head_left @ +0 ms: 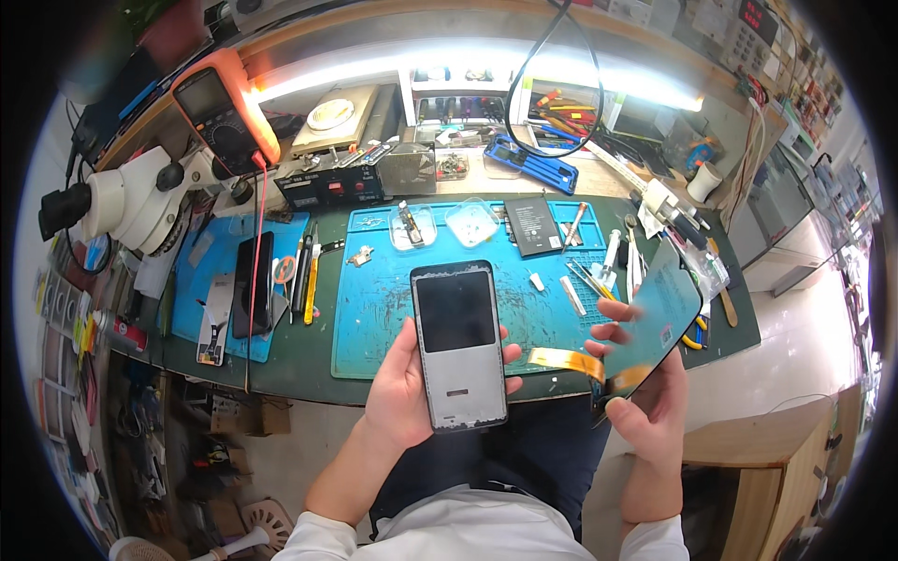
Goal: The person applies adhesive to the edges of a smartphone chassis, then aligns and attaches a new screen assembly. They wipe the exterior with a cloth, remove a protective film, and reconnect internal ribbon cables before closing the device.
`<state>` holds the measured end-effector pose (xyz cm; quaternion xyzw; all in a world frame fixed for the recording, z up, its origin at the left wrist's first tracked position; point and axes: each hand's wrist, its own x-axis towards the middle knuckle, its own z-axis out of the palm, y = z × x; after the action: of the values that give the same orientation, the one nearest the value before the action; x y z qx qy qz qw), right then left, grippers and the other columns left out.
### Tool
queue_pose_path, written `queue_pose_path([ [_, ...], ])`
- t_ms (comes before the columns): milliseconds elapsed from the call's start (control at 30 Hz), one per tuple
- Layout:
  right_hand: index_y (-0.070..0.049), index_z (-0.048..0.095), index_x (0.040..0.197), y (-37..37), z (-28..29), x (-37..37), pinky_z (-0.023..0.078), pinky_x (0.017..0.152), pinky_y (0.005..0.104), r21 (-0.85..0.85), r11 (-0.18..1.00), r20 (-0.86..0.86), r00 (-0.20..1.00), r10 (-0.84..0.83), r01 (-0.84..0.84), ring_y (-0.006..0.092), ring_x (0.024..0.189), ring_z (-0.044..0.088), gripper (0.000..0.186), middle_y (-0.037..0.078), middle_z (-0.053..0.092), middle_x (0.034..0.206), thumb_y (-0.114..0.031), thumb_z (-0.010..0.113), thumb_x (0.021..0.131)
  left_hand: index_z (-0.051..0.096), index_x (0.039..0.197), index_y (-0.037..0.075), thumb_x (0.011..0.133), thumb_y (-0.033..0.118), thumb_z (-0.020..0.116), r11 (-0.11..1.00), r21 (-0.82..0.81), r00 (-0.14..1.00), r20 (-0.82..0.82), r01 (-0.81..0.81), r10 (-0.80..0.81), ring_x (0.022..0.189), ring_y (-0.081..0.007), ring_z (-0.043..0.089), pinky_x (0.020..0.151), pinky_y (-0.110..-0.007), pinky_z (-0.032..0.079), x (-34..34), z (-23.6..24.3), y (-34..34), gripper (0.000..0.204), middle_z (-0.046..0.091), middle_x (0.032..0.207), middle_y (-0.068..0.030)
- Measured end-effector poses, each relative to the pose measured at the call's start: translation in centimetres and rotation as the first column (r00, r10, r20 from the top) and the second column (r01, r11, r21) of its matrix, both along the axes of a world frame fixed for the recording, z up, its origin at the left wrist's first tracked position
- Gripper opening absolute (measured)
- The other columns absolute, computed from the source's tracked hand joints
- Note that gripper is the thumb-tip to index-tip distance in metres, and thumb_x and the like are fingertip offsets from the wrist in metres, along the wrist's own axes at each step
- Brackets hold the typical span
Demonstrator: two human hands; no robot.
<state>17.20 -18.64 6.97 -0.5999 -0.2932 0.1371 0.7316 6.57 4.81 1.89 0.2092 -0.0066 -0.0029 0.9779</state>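
Note:
My left hand (398,397) is wrapped round a phone frame (464,379), with its fingertips showing past the right edge. The frame stands nearly upright, black in its upper part and bare grey below, with ragged residue along its rim. To the right, my right hand (658,411) grips a thin dark phone screen (662,304) by its lower end, tilted and apart from the frame. A gold flex cable (566,362) sticks out leftward from the screen's lower end. Both hands are over the front edge of the blue work mat (374,318).
A flat black battery (537,227) and small clear boxes (412,227) lie at the mat's back. Tweezers and syringes (612,251) are at the right. Another dark phone (253,285) lies left, near a microscope (126,201) and an orange multimeter (224,112).

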Motion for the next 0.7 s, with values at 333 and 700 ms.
queue_pose_path([
  [333,0.002,0.03,0.158,2.9,-0.8,-0.7,0.052,0.105,0.0426,-0.169,0.975,0.219,0.96,0.176,-0.141,0.0273,0.129,0.056,0.096,0.018,0.049,0.145,-0.005,0.076,0.074,0.023,0.161,0.007,0.103,0.069,0.025,0.973,0.215,0.997,0.025,-0.079,0.075,0.141,-0.0398,0.046,0.115,-0.052,0.041,-0.4,-0.4,-0.4,0.085,0.04,0.157,-0.0189],
  [700,0.002,0.027,0.159,2.6,-1.8,-2.2,0.047,0.109,0.0424,-0.292,0.942,0.202,0.952,0.232,-0.167,0.0267,0.129,0.056,0.1,0.017,0.05,0.148,-0.012,0.076,0.074,0.022,0.161,0.007,0.095,0.075,0.042,0.928,0.309,0.974,0.156,-0.206,0.164,0.145,-0.0376,0.042,0.119,-0.052,0.036,0.2,-0.9,0.2,0.097,0.037,0.16,-0.0146],
])
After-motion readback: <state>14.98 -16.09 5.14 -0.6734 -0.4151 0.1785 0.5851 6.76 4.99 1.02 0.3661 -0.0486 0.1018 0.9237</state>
